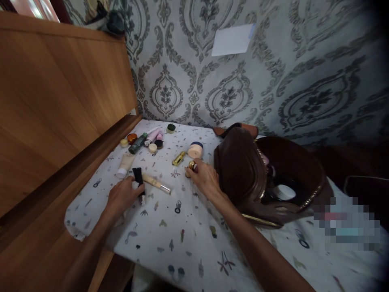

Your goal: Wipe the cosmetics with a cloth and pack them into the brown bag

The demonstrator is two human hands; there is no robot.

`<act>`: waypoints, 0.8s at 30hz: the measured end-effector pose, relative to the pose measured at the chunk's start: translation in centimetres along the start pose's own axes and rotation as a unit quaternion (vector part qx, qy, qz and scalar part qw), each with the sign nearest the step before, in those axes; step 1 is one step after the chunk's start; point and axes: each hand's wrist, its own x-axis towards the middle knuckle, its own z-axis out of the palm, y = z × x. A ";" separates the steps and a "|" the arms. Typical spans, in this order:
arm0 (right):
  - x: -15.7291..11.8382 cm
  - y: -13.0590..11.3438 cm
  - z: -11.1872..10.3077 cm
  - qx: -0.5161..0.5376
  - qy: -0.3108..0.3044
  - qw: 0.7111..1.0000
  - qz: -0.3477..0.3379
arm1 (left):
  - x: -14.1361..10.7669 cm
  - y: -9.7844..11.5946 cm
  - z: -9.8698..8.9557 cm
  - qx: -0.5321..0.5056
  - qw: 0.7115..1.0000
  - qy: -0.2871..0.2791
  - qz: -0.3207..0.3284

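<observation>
Left hand (123, 196): fingers curled around a black tube (138, 178), which stands nearly upright on the patterned sheet (182, 243).
Beige tube (156, 183): lies flat just right of the black tube.
Right hand (205, 176): fingertips pinched on a small gold-capped bottle (191, 165), beside the cream jar (195, 150).
Brown bag (243, 170): open, right of that hand.

Your left hand (123, 196) is covering the lower part of the black tube (138, 179), so you are not seeing how your fingers are gripping it. Your right hand (205, 176) is hiding most of the small gold-topped item (191, 165); what it is stays unclear. The open brown bag (243, 170) is shadowing its contents, with only a pale round shape (284, 192) showing. A pixelated patch (346, 223) is blocking the cloth beside the bag.
</observation>
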 end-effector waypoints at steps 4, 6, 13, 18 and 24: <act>-0.5 0.9 0.3 0.023 0.001 1.000 -0.013 | 0.0 -1.1 0.2 -0.061 0.998 0.016 -0.004; -1.4 1.2 0.6 0.070 0.031 0.997 -0.030 | -0.5 -1.3 0.1 -0.101 0.995 0.025 0.008; -6.8 -1.1 1.1 0.478 -0.066 0.867 -0.121 | -4.5 2.6 -0.6 -0.210 0.948 -0.060 0.233; -8.5 -0.9 -0.8 0.637 -0.143 0.754 -0.069 | -6.1 5.0 0.6 -0.217 0.905 -0.010 0.365; -10.4 1.0 -3.4 0.708 -0.052 0.703 -0.043 | -8.2 6.6 2.5 -0.324 0.910 -0.084 0.245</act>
